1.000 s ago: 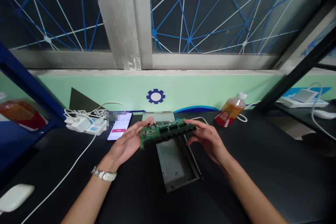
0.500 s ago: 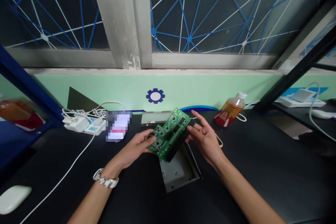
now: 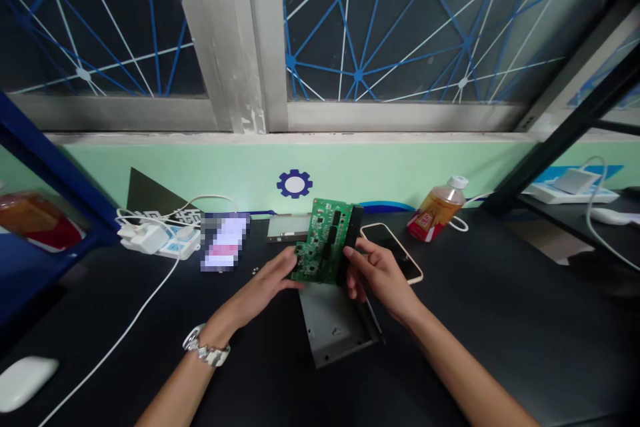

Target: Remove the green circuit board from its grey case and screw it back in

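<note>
I held the green circuit board (image 3: 325, 242) almost upright between my two hands, just above the grey metal tray (image 3: 334, 320) that lay flat on the black worktop (image 3: 500, 320); my left hand (image 3: 273, 283) pinched the board's lower corner at seven o'clock with fingers partly curled, and my right hand (image 3: 376, 271) closed on the dark connector edge at four o'clock; neither hand wrapped the board fully.

The grip was on edges only, so I judged the board could slip and drop onto the tray's raised rim, which might bend a solder joint or chip a part; fingers pressing on the populated face could also stress the small components; the phone (image 3: 393, 251) lying face up just behind my right hand at two o'clock could be knocked if I swung the board that way.

The board looked rigid, thin and rectangular, matt green with tiny dark chips and a row of blocky black sockets along one side; the tray was dull sheet metal, folded at the edges, with small holes; the worktop was smooth and dark; a plastic bottle (image 3: 436, 210) of amber drink stood at one o'clock, and a white cable (image 3: 145, 307) trailed off at nine o'clock.
</note>
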A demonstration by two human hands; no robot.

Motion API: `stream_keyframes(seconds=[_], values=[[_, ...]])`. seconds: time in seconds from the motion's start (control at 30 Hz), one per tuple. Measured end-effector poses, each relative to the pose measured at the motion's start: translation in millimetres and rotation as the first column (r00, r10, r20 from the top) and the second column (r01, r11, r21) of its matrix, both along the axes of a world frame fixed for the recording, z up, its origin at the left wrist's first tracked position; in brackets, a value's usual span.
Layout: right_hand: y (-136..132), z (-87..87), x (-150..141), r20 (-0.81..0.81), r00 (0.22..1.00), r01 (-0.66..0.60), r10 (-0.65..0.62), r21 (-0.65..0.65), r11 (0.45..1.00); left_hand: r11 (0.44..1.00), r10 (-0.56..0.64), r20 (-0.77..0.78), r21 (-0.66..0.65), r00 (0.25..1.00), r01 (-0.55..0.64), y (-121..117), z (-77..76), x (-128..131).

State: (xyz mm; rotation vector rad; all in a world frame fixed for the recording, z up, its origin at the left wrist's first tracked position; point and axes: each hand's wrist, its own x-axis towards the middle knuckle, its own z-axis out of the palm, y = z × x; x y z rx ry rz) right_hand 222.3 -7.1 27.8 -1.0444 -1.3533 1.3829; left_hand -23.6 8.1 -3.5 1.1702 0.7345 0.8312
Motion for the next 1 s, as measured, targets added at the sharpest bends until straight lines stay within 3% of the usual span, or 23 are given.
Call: stream_keyframes(seconds=[0.3,0.47,0.63,0.87,1.0], values=[[-4,2.4,-4,-0.176,0.973,-0.14,0.151,0.072,0.988,0.997,0.063,-0.073,0.043,0.995,-0.06,0,11.9,4],[-9,-1.7,-6,-0.158,0.962,-0.21,0.225,0.106,0.972,0.993,0.12,-0.191,0.005,0.974,-0.122,-5,14.7,7],[-17,-2.0,-9,-0.15,0.952,-0.248,0.266,0.129,0.96,0.972,0.215,-0.2,0.144,0.956,-0.188,-9,17.1,17],[-37,2.9,-24,0.14,0.967,-0.247,0.214,0.305,0.92,0.938,0.31,-0.118,0.201,0.944,-0.283,-20,10.0,41],[-48,2.7,-34,0.206,0.959,-0.257,0.193,0.356,0.898,0.912,0.353,-0.1,0.256,0.93,-0.319,-27,4.9,52]])
